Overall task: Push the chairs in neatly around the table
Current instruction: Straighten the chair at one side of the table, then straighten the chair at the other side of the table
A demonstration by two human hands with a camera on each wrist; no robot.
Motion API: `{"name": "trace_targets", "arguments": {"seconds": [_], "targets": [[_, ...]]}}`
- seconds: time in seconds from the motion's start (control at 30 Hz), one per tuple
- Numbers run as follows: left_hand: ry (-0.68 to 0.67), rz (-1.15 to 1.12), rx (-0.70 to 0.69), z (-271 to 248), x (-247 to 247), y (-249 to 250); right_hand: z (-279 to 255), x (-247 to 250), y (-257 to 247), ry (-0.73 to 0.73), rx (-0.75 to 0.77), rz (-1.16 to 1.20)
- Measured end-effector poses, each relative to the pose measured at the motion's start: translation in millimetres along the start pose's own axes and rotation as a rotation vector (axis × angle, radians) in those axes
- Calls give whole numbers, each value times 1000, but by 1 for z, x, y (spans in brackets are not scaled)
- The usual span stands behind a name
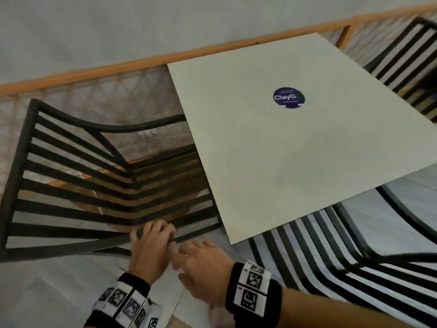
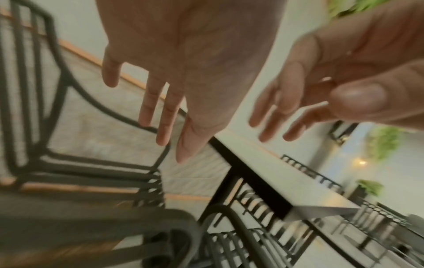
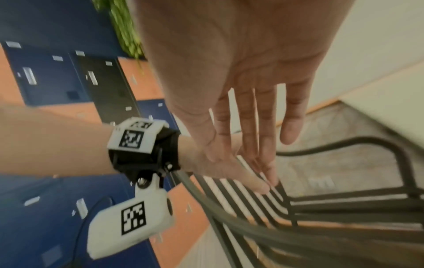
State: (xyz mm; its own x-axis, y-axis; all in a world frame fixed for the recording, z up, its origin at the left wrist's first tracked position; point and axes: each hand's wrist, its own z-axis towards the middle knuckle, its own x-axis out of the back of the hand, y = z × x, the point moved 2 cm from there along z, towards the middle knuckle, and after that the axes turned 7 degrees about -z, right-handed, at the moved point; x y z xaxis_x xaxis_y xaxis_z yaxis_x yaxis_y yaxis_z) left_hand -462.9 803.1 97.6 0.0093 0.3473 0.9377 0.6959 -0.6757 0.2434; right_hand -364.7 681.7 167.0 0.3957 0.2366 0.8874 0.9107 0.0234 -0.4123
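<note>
From my remote seat, the square off-white bench [image 1: 272,147] fills the head view, a round blue sticker [image 1: 288,97] on its top. At its left edge stands a black slatted chair [image 1: 71,185], seat partly tucked under, slats running across back and seat, arm rails curving forward. A second black slatted chair [image 1: 343,256] sits at the near right edge. My left hand [image 1: 151,247] rests on the left chair's near arm rail, fingers spread and relaxed; my right hand [image 1: 203,271] hovers just beside it, fingers straight and apart.
</note>
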Motion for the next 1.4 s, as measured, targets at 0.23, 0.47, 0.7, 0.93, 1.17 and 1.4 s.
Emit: {"name": "trace_targets", "arguments": {"seconds": [0.23,0.47,0.7,0.93,1.17,1.4], "targets": [[-6,49,-247,3,35,211,-187,74,98,177,-254,1],[-75,37,-448,-32,26,458,-392,134,200,275,-380,-137],[-93,145,-596,-33,-14,641,-530,155,322,269,-612,-256],[-219,-10,-561,86,-71,845,-620,191,581,61,-818,-308],[-298,-40,-457,124,-106,861,-624,173,631,-104,-898,-299],[-293,127,-398,223,-164,948,-607,168,787,-87,-801,-274]]}}
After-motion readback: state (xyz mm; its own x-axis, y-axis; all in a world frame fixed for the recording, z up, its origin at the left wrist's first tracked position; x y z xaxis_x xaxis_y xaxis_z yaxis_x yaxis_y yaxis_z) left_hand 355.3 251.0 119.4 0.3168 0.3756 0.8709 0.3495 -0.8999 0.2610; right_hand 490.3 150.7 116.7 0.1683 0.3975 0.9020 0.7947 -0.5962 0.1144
